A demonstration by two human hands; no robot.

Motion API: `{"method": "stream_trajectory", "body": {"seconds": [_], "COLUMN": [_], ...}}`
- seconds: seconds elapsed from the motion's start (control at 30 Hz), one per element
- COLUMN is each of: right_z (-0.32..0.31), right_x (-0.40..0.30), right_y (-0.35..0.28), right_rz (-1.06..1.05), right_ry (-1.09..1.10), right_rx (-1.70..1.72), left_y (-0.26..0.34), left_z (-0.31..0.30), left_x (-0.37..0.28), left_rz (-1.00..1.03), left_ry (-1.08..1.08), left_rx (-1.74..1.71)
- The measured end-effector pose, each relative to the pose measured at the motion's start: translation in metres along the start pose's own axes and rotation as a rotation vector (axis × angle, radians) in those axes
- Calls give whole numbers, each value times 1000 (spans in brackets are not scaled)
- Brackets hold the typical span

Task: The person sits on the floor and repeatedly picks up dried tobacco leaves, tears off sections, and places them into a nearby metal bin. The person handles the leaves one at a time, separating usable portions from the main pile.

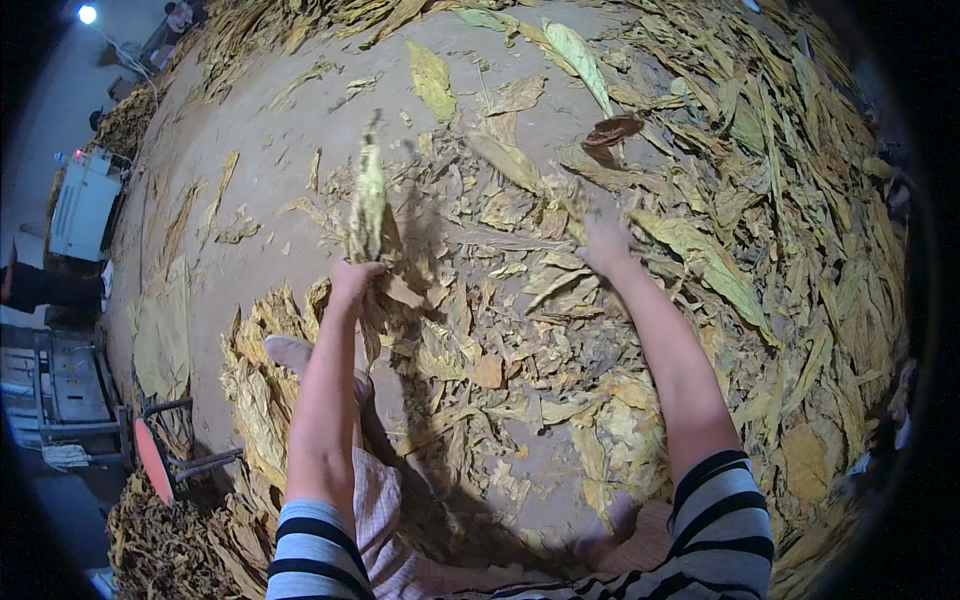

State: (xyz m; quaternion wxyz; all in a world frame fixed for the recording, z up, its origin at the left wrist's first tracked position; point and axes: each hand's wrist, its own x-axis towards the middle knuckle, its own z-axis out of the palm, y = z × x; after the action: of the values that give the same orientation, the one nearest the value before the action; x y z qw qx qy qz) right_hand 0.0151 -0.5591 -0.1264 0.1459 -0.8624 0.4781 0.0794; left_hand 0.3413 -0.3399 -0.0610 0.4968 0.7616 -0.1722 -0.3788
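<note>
My left hand (355, 279) is closed around a bunch of dried tobacco leaves (369, 202), which points up and away from me over the floor. To the right, my right hand (606, 241) reaches down among loose tobacco leaves; it is blurred, and whether its fingers hold a leaf cannot be told. A long yellow-green leaf (705, 266) lies just right of that hand. Leaf scraps (487, 371) are scattered between my arms. Beyond the right hand, a dark reddish-brown piece (613, 131) sits near the stem end of a pale green leaf (577, 60).
A large heap of tobacco leaves (817, 247) rises on the right. Another leaf pile (259, 382) lies beside my left foot. At the left are a red-topped stool (154, 461), a metal frame (75, 390) and a pale box-shaped machine (84, 204). A person (180, 16) is far off at upper left.
</note>
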Motion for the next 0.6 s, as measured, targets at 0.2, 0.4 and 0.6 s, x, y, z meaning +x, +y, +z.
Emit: {"method": "stream_trajectory", "body": {"seconds": [0.2, 0.4, 0.6], "right_z": [-19, 9, 10], "right_x": [-37, 1, -29], "right_y": [-13, 3, -98], "right_rz": [-280, -29, 137], "right_ry": [-218, -46, -199], "right_rx": [643, 706, 552], "left_y": [20, -68, -100], "left_z": [-5, -1, 48], "left_x": [-31, -17, -47], "left_rz": [-303, -177, -75], "left_ry": [-155, -66, 352], "left_rx": [-244, -17, 392]}}
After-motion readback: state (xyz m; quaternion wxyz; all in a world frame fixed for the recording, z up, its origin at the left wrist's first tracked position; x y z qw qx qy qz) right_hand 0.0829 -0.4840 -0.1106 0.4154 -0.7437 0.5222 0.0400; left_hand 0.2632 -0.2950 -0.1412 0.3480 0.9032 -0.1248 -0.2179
